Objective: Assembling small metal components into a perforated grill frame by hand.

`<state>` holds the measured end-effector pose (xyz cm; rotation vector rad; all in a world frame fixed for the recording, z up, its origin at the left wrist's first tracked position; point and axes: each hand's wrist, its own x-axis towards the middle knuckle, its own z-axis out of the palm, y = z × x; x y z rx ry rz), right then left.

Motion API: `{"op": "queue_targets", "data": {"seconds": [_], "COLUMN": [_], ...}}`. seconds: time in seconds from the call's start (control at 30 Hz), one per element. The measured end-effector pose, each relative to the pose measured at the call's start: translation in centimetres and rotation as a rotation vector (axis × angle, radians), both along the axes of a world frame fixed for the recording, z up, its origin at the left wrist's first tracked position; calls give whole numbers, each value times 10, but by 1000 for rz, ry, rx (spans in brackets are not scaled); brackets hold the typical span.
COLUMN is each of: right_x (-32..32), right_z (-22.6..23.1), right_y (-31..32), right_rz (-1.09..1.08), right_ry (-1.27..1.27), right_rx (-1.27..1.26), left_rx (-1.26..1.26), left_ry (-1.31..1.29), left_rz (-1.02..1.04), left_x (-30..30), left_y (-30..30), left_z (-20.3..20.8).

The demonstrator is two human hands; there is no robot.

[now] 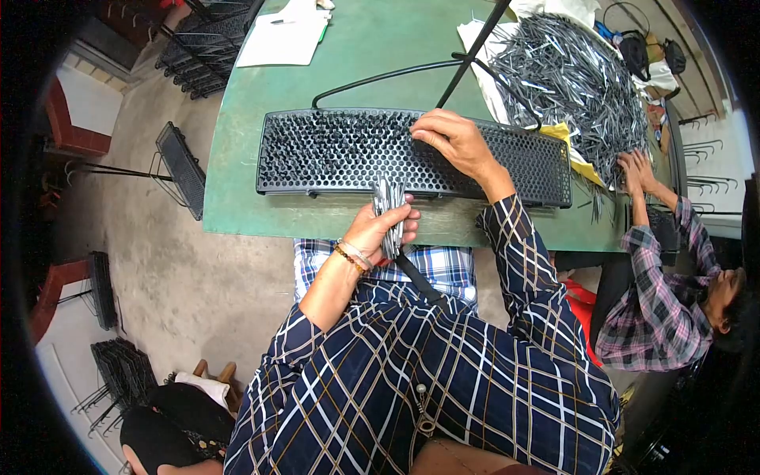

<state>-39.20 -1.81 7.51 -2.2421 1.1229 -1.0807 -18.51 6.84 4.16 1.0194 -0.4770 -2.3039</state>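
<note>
Now my left hand (pixel 378 229) holds a bundle of pins (pixel 389 212) tight, and my right hand (pixel 453 142), fingers pinched narrow, touches the rack (pixel 332 154) on the bench (pixel 237 142).

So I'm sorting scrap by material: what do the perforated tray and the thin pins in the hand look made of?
The perforated tray looks like black moulded plastic: matt, with an even grid of holes, though painted metal is possible. The pins bunched in the left hand look like grey metal with a dull sheen, like the heap of pins beyond the tray.
</note>
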Motion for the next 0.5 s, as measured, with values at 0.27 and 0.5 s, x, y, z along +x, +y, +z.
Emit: {"op": "queue_targets", "data": {"seconds": [0.27,0.5], "right_x": [9,19], "right_z": [-12,-2], "right_y": [13,32], "right_rz": [-153,-332], "right_ry": [165,-125], "right_rx": [-181,52], "left_rx": [-13,-76], "left_ry": [-44,-32], "left_rz": [-19,-10], "left_x": [0,0], "left_y": [-2,-2], "left_z": [2,4]}}
